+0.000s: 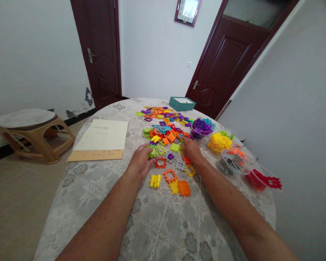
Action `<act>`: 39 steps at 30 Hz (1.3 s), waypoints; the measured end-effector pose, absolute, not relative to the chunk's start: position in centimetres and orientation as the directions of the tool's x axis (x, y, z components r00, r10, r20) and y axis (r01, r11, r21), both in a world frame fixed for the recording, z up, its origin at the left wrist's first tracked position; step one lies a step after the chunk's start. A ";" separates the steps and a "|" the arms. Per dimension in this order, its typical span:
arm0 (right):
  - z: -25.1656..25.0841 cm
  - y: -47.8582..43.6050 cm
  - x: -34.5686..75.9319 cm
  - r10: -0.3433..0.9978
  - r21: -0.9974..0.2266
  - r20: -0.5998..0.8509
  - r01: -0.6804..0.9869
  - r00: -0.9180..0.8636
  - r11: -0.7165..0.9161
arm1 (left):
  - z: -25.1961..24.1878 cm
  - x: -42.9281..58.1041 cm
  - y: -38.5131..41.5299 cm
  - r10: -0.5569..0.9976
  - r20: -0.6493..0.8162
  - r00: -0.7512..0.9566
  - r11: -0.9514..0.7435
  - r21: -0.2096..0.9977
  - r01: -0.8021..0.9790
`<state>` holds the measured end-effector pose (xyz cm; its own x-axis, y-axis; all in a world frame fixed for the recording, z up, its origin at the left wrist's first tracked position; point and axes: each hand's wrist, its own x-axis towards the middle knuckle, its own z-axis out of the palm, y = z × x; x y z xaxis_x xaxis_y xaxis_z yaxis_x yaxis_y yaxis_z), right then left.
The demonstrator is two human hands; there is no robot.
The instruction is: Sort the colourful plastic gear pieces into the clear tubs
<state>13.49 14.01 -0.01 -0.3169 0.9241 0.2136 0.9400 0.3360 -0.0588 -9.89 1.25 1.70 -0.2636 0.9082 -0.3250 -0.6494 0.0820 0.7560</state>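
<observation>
My left hand (141, 161) is curled around several lime-green interlocking plastic building pieces (154, 151), gear-edged and some with open centres. My right hand (191, 148) reaches into the right side of the mixed pile, its fingers closed at a small green building piece (182, 141) that is mostly hidden. Between the hands lie a lime-green gear-edged piece (175, 147), a purple piece (170, 156) and a grey piece (180, 165). Closer to me are an orange square frame (170, 175), a solid orange piece (184, 188) and a yellow tube-like piece (155, 181).
Clear bowls along the right hold purple pieces (202, 127), yellow pieces (219, 142), grey pieces (228, 166) and red pieces (260, 180). More mixed pieces (163, 112) spread farther back, before a teal box (182, 104). Paper sheets (103, 134) lie left; a stool (35, 134) stands beyond.
</observation>
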 end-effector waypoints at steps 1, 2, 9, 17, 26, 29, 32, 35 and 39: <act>-0.1 14.0 13.6 0.923 -0.071 0.216 0.938 -0.317 0.339 | 1.7 -9.9 1.2 0.908 -0.324 -0.265 0.081 0.757 -0.648; -0.1 14.0 13.6 0.920 -0.081 0.226 0.935 -0.320 0.346 | 1.7 -9.9 1.2 0.908 -0.324 -0.265 0.080 0.757 -0.649; 0.6 12.3 12.4 0.901 -0.013 0.322 0.951 -0.290 0.310 | 1.8 -9.8 1.1 0.914 -0.317 -0.254 0.085 0.761 -0.643; 0.1 10.6 12.1 0.741 -0.035 0.196 0.751 -0.642 0.660 | 1.7 -9.8 1.2 0.914 -0.307 -0.265 0.078 0.774 -0.629; -0.5 13.2 13.6 0.759 -0.111 0.214 0.757 -0.615 0.644 | 1.5 -9.8 1.1 0.915 -0.304 -0.267 0.068 0.767 -0.638; -0.9 13.8 14.0 0.741 -0.157 0.255 0.729 -0.622 0.666 | 1.5 -9.8 1.2 0.914 -0.308 -0.265 0.076 0.771 -0.633; -0.6 13.8 14.1 0.759 -0.314 0.348 0.695 -0.550 0.647 | 1.5 -9.8 1.2 0.914 -0.310 -0.263 0.081 0.773 -0.629; 0.8 13.1 13.8 0.892 -0.669 0.317 0.591 -0.322 0.451 | 1.6 -9.8 1.1 0.916 -0.304 -0.261 0.077 0.772 -0.631; 2.6 11.3 13.2 0.981 -0.997 -0.060 0.054 -0.182 -0.051 | 1.6 -9.6 1.0 0.927 -0.296 -0.231 0.085 0.764 -0.639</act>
